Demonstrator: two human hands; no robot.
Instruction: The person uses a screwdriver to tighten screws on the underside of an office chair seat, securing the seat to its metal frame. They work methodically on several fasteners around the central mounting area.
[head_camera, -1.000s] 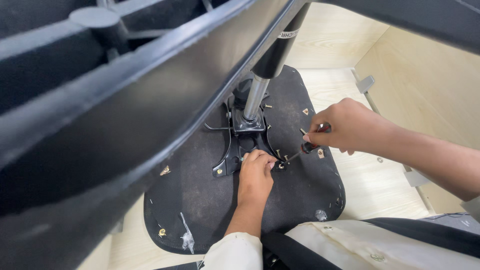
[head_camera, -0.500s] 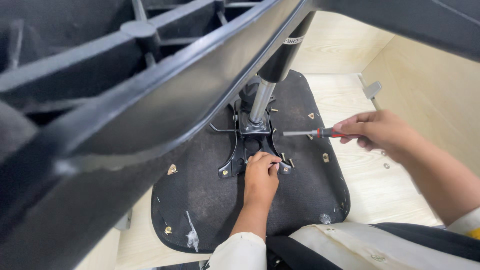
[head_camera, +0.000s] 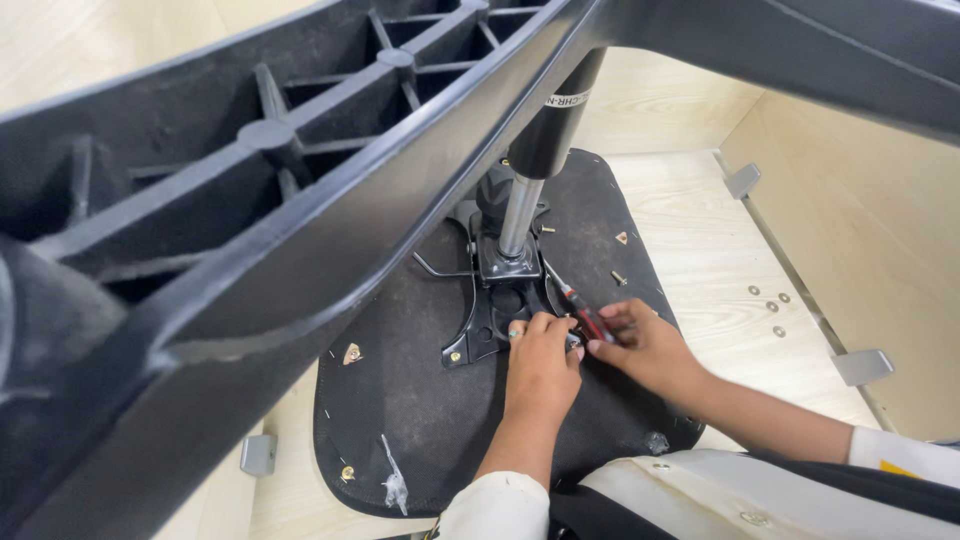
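Right grip (head_camera: 640, 345) clenched around a slim screwdriver with a red-and-black handle (head_camera: 583, 312), tip angled down toward the black metal mounting plate (head_camera: 492, 322). Left grip (head_camera: 540, 360) pressed fingertips-down on that same plate, curled over something small; whether closed on a screw or merely steadying, impossible to tell. Plate seated at the centre of the dark fabric-covered underside of a chair seat (head_camera: 420, 400), lying upside down on the pale wooden tabletop (head_camera: 700, 240), with the chrome gas-lift column (head_camera: 520, 215) rising from it into the black ribbed plastic star base (head_camera: 300, 180) overhead. Probably a heavy, stiff, top-loaded assembly, best steadied at the plate or column rather than the soft seat edge. Screwdriver light and rigid, handle likely grippy. No containers in view; loose silver washers (head_camera: 770, 300) scattered directly on the wood.
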